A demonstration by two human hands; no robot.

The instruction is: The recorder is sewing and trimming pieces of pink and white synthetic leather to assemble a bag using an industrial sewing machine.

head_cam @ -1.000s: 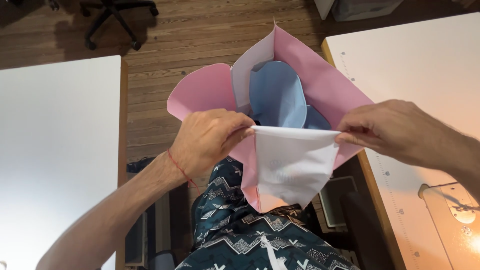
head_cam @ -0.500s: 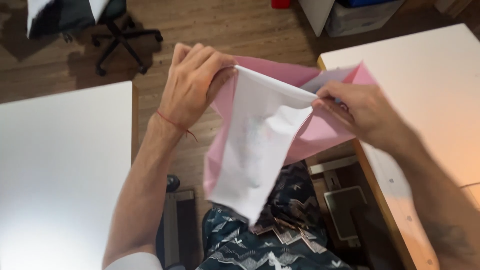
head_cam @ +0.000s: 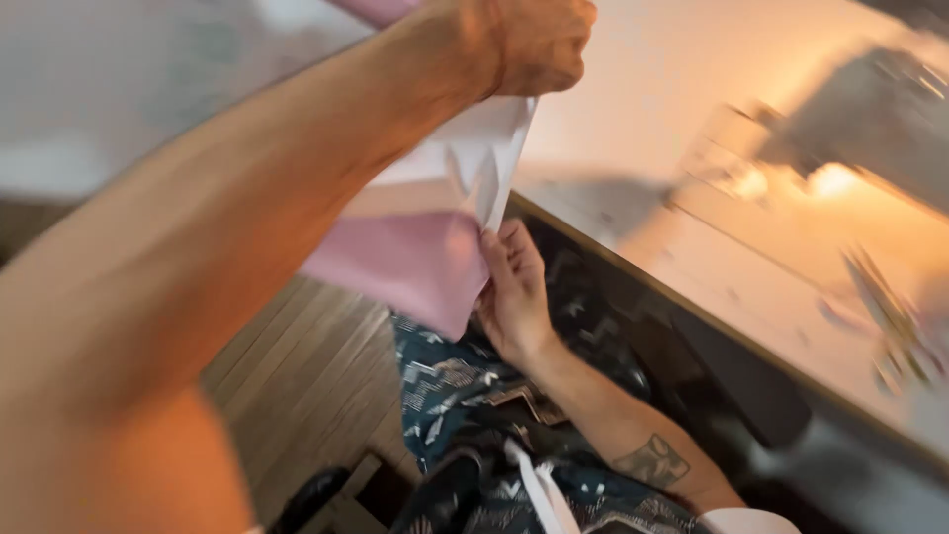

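A pink and white piece of fabric (head_cam: 425, 237) hangs between my two hands, seen from the head camera. My left hand (head_cam: 534, 44) is raised near the top of the frame, fingers closed on the fabric's upper white edge. The left forearm crosses the picture from bottom left and hides much of the view. My right hand (head_cam: 514, 292) is lower, at the table's edge, pinching the fabric's lower corner. The white layer lies over the pink one.
A white table (head_cam: 692, 109) with a wooden edge fills the upper right. On it stands a sewing machine (head_cam: 860, 129) with a bright lamp, blurred. Wooden floor (head_cam: 306, 376) shows at lower left. My lap in dark patterned cloth (head_cam: 474, 415) sits below.
The view has swung right toward the sewing machine. My left hand rose high with the fabric's top edge, and my right hand dropped low along the fabric, which now hangs vertically.
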